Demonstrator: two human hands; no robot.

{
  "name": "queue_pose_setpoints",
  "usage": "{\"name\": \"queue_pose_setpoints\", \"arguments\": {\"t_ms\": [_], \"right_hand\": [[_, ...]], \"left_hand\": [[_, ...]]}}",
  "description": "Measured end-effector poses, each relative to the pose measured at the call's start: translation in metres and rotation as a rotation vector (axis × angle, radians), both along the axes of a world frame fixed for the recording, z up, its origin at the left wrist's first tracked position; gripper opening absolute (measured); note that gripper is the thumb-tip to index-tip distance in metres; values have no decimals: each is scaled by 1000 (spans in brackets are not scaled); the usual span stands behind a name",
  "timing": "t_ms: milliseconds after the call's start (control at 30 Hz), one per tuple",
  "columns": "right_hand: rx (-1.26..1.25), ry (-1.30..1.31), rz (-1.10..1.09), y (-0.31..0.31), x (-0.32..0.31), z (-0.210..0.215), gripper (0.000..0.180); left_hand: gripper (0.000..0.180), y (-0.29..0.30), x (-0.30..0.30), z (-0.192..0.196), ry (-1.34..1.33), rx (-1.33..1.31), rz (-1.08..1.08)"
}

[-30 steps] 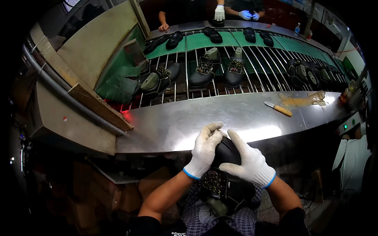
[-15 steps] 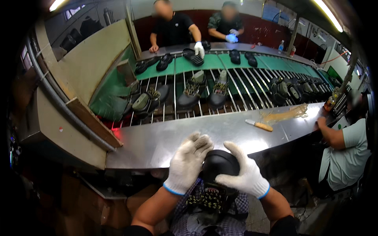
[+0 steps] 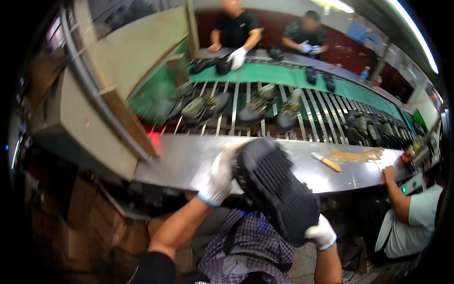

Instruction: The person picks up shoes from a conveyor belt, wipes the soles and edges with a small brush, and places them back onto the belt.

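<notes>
The black shoe (image 3: 276,189) was in the air, above the person's lap and the near edge of the metal counter (image 3: 165,163), with its ribbed sole turned up to the person. The left hand (image 3: 221,173) was closed on the far left end of it, though its fingers were partly hidden and blurred. The right hand (image 3: 324,233) gripped the near right end, with the fingers folded over the edge. Holding it at both ends probably kept the shoe steady and left the middle of the sole uncovered.

The shoe hid a part of the counter behind it. To its right, a knife (image 3: 328,163) with a yellowish handle lay apart from both hands, its blade pointing left; beside it was a brown stain (image 3: 354,155).

Beyond the counter, several laced shoes (image 3: 257,105) rested on the metal rods (image 3: 223,118), perhaps so that they stayed within reach. Farther away ran a green belt (image 3: 269,73), where a co-worker's gloved hand (image 3: 237,57) touched a dark shoe (image 3: 223,67). At the left, a pale panel (image 3: 146,52) and a pipe (image 3: 101,102) limited the space; at the right, a seated person's forearm (image 3: 398,196) reached the counter.
</notes>
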State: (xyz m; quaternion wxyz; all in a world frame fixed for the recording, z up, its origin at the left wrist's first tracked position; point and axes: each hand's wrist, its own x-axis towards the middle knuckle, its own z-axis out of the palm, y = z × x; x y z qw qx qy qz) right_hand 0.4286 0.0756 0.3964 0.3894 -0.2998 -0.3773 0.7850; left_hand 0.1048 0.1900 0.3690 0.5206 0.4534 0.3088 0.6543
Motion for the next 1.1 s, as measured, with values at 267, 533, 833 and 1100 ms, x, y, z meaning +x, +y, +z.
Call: {"name": "queue_pose_setpoints", "arguments": {"t_ms": [267, 533, 833, 1100], "right_hand": [[227, -1009, 176, -88, -41, -128, 131], [939, -1074, -37, 10, -36, 21, 106], [1117, -940, 140, -33, -46, 18, 41], [1004, -888, 186, -21, -28, 24, 56]], "left_hand": [[38, -17, 53, -33, 194, -67, -561], [39, -24, 105, -48, 104, -327, -527], [26, -46, 83, -30, 563, -161, -408], [56, -162, 50, -33, 747, 395, -193]]}}
